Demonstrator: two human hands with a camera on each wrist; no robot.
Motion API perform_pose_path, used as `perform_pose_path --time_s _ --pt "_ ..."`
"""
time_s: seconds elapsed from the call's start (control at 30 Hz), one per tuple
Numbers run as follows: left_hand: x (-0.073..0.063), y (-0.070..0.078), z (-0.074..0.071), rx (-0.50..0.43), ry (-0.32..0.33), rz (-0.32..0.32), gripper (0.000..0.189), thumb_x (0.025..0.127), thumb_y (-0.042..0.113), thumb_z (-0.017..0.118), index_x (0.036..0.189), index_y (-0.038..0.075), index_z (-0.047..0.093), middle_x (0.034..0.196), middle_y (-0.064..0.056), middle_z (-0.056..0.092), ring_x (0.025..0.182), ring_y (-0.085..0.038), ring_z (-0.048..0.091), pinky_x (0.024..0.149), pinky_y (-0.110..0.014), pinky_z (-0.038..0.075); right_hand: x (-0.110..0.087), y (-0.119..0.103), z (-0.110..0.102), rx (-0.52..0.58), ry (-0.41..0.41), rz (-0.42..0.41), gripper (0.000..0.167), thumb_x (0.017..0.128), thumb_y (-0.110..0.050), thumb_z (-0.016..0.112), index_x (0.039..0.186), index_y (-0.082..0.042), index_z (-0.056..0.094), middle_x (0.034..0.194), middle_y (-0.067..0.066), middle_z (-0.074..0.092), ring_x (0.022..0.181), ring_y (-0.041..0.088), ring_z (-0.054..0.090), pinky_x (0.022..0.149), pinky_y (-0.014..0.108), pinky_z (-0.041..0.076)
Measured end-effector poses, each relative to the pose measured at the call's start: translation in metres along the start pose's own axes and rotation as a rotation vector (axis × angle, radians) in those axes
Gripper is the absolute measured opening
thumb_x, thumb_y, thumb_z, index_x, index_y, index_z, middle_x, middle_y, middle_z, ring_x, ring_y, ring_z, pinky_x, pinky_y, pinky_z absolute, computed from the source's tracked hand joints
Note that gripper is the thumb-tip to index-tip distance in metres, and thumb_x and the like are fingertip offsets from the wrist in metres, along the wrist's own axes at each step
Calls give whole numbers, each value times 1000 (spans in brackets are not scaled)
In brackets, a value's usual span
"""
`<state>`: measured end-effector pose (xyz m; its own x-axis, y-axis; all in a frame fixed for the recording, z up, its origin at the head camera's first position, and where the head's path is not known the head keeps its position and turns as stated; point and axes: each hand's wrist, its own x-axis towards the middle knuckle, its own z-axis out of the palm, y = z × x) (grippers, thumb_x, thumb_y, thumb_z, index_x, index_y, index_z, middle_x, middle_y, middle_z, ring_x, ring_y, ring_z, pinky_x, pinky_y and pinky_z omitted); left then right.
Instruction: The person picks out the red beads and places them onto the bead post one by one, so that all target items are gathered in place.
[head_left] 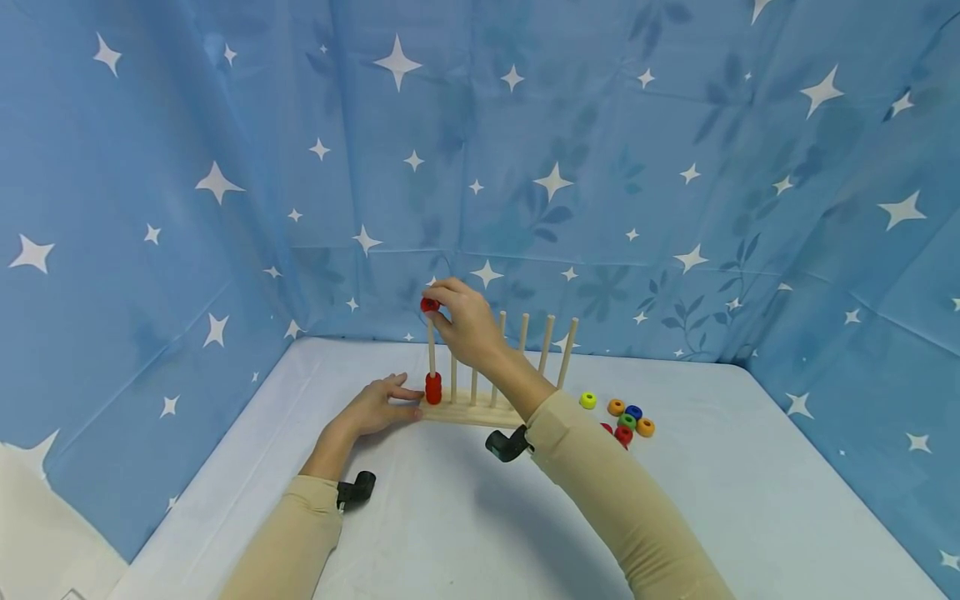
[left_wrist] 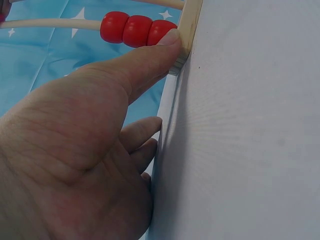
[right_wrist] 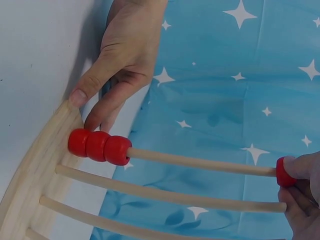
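Note:
A wooden peg rack [head_left: 465, 416] stands on the table, with several upright pegs along its base. Three red beads [right_wrist: 98, 145] are stacked at the foot of its leftmost peg. At the top of that same peg, my right hand [head_left: 468, 325] pinches another red bead [right_wrist: 285, 172] between thumb and fingers; the peg's tip meets the bead. My left hand [head_left: 375, 407] holds the left end of the base, thumb at the front corner and index finger by the end, next to the lowest bead. The other left fingers extend behind, near the tabletop.
Right of the rack lie loose beads: a yellow bead [head_left: 588, 401], a blue bead [head_left: 633, 412], a green bead [head_left: 627, 422], orange beads and red ones, partly hidden by the right sleeve [head_left: 600, 483]. A blue star-patterned curtain [head_left: 480, 217] surrounds the white table [head_left: 450, 517].

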<state>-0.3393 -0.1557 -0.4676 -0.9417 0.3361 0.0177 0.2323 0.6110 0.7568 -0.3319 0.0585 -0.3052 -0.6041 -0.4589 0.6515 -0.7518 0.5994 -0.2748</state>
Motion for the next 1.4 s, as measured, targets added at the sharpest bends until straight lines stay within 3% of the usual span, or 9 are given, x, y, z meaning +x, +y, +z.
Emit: perform_pose_path --time_s 0.63,0.97,1.27,1.4 --pt "-2 2 -2 -25 -2 -5 43 90 33 83 130 18 76 167 -20 34 160 -43 16 125 -68 15 1 -2 1 -26 -33 43 27 100 -8 69 127 -3 73 128 10 69 119 28 68 98 36 58" --pt "-2 2 -2 -21 1 1 44 89 34 83 129 17 76 166 -22 34 159 -44 18 125 -68 16 0 0 -1 -16 -30 71 29 102 -12 68 129 -4 72 133 12 70 130 31 63 103 43 56" --pt "-1 0 -1 -8 6 1 44 89 34 83 129 16 76 166 -22 35 159 -45 19 124 -69 17 -4 -1 -6 28 57 35 29 100 -10 70 129 -4 72 128 13 71 111 27 71 91 37 60" --pt "-1 0 -1 2 6 2 45 89 35 83 130 16 75 166 -21 35 159 -45 19 125 -69 17 -7 -4 -9 58 92 16 29 100 -9 71 128 -4 71 127 12 71 112 26 70 94 37 59"
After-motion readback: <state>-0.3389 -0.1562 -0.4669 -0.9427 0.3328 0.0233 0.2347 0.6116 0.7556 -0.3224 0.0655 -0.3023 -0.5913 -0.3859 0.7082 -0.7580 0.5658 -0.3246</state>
